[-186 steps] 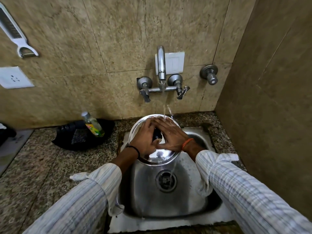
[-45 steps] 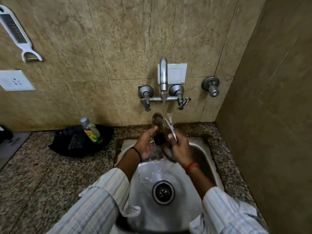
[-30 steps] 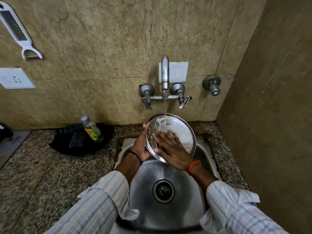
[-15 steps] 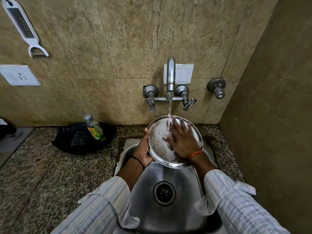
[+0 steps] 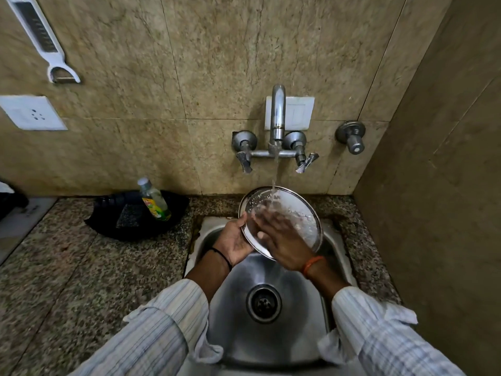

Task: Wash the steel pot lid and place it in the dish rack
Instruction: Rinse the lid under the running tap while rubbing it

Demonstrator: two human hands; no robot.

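Note:
The round steel pot lid (image 5: pixel 301 213) is held tilted over the back of the sink, its hollow underside turned toward me, with tap water falling onto its upper part. My left hand (image 5: pixel 235 240) grips the lid's left rim from behind. My right hand (image 5: pixel 279 237) lies flat on the lid's inner face with fingers spread; it looks blurred. The lid's knob is hidden behind it. No dish rack is in view.
The tap (image 5: pixel 277 123) runs above the steel sink (image 5: pixel 238 332) with its drain (image 5: pixel 263 303). On the granite counter (image 5: pixel 67 280) to the left sit a black tray (image 5: pixel 130 226) and a dish soap bottle (image 5: pixel 154 200). A peeler (image 5: pixel 40 39) hangs on the wall. A tiled wall (image 5: pixel 439 199) closes the right side.
The lid was turned from its knob side to its underside facing me. In the last half second my right hand slid down and left across the inner face.

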